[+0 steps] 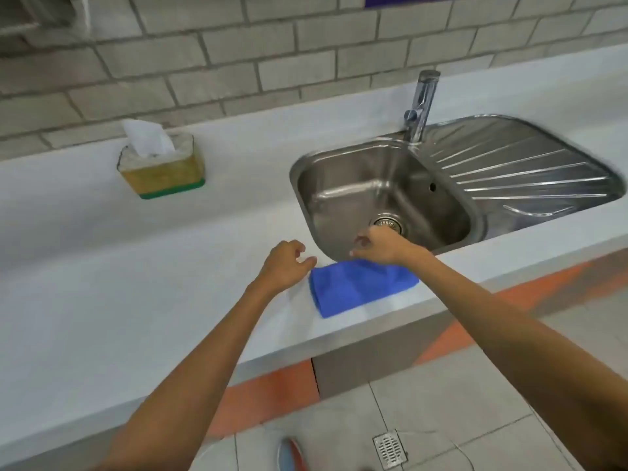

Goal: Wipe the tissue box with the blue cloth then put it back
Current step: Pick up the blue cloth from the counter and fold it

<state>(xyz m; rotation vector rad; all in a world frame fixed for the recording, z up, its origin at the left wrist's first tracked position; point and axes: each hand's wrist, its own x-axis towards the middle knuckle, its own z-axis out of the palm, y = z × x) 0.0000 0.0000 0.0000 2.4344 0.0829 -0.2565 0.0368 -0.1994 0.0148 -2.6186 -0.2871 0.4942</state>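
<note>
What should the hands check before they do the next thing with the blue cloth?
1. Blue cloth lies on the counter beside the sink, in reach: ok.
2. Left hand is free, fingers loosely curled by the cloth's corner: ok.
3. Right hand has hold of the cloth: cannot tell; its fingers are at the far edge.
4. Tissue box stands upright by the wall, tissue sticking out: ok.
5. Path from cloth to box along the counter is bare: ok.
</note>
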